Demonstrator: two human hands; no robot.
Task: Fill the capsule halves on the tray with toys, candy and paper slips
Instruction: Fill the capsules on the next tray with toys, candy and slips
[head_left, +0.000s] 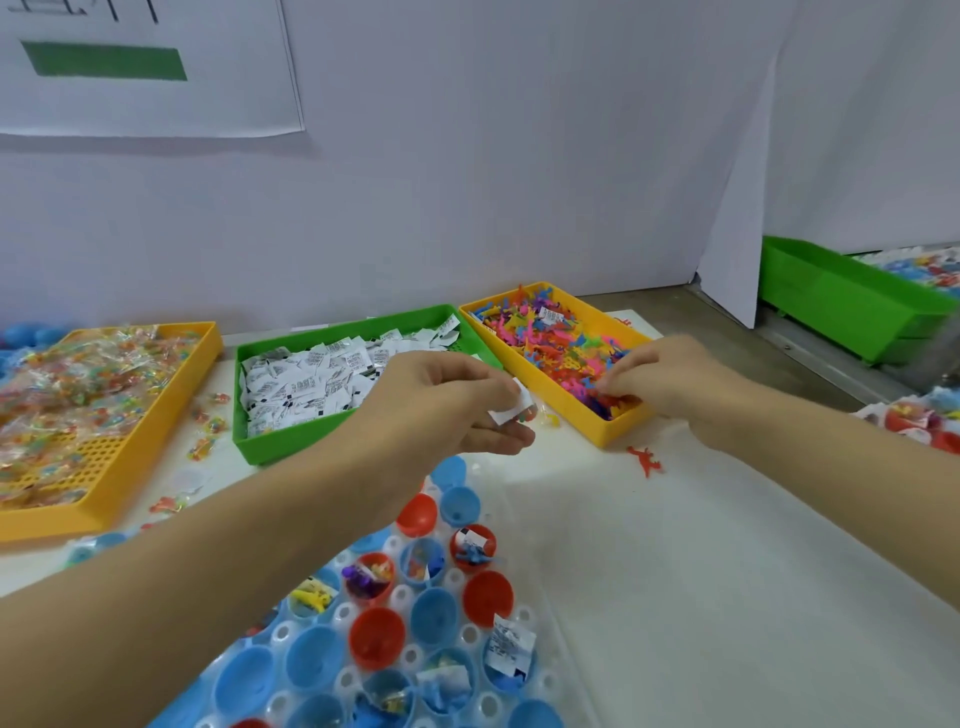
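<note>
Nearest the camera, a clear tray (470, 636) holds red and blue capsule halves (376, 636), some already holding toys and slips. Beyond it, the left hand (447, 410) pinches a white paper slip (511, 402) with candy. The right hand (670, 379) reaches into the yellow bin (602, 431) of plastic toys (550, 343), fingers curled among them; what they grip is unclear.

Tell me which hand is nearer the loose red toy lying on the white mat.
Right. The right hand reaches into the yellow toy bin just above the red toy; the left hand, holding paper slips, is farther off to its left.
</note>
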